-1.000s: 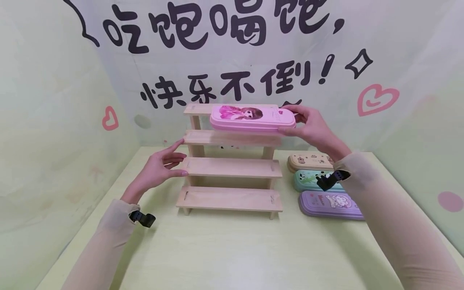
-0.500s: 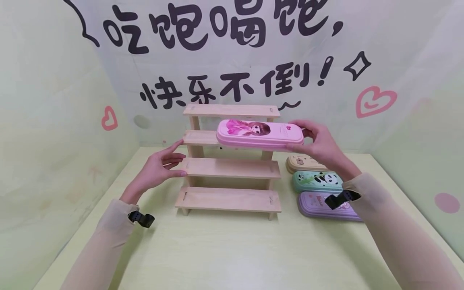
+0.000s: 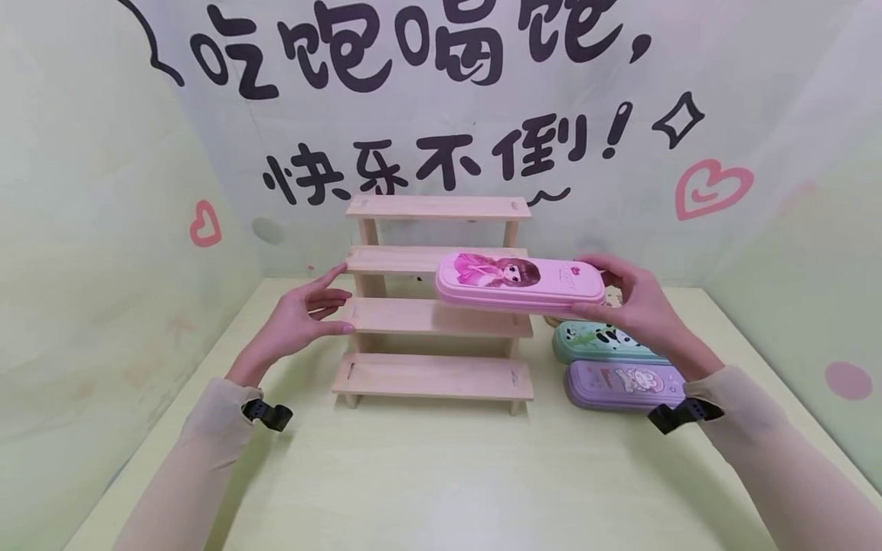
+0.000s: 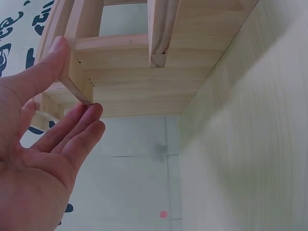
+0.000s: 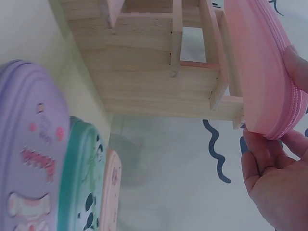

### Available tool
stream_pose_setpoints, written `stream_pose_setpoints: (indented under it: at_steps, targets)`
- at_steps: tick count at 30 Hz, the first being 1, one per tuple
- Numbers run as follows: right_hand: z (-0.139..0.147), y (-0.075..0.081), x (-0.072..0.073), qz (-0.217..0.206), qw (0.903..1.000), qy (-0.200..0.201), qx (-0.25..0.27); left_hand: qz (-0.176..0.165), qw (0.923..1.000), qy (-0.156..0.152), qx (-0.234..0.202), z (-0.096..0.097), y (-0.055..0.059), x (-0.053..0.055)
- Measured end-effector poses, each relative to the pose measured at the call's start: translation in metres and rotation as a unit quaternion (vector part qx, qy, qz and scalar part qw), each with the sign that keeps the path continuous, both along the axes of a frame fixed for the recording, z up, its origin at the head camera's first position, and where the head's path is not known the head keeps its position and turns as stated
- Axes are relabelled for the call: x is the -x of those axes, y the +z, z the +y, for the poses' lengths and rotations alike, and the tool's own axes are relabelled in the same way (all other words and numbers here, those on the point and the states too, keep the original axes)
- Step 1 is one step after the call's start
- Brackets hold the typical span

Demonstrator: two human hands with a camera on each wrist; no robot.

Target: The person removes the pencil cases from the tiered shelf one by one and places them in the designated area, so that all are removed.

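In the head view, my right hand (image 3: 637, 302) grips the right end of a pink pencil case (image 3: 520, 282) with a doll-like girl printed on its lid. The case is in the air, level, overlapping the second and third steps of a wooden stepped display rack (image 3: 434, 377). Its zipper side shows in the right wrist view, thumb on one face and fingers on the end. My left hand (image 3: 292, 321) holds the rack's left side. In the left wrist view, a shelf board's end (image 4: 79, 82) sits between its thumb and fingertips.
Right of the rack on the pale table (image 3: 427, 467) lie a purple pencil case (image 3: 623, 385), a green panda pencil case (image 3: 596, 342) and a beige pencil case (image 5: 112, 185) behind them, mostly hidden in the head view. A lettered cloth (image 3: 448, 115) hangs behind.
My right hand has brought the pink pencil case down and to the right, from in front of the top steps to the third step's height. The left hand stays on the rack.
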State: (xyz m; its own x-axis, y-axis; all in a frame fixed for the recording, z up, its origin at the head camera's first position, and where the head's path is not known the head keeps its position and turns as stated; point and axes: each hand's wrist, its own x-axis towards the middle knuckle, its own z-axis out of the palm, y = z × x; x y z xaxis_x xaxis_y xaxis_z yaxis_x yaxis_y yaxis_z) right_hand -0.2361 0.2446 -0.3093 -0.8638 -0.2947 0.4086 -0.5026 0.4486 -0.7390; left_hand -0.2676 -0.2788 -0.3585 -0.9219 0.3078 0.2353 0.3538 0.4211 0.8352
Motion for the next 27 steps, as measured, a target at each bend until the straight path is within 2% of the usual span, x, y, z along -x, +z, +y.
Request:
stream_pose_setpoints:
  at_steps: [12, 20, 27]
  targets:
    - [0.037, -0.02, -0.03, 0.017, 0.9998, 0.007, 0.005, -0.002, 1.0, 0.001, 0.002, 0.0, -0.002, 0.002]
    - [0.065, -0.035, -0.04, -0.008, 0.9998, 0.007, 0.014, 0.004, 1.0, 0.002, 0.006, -0.001, 0.0, 0.0]
    - [0.09, -0.048, -0.055, 0.005, 0.9999, 0.002, 0.012, 0.004, 0.9999, 0.002, 0.01, 0.0, -0.001, 0.0]
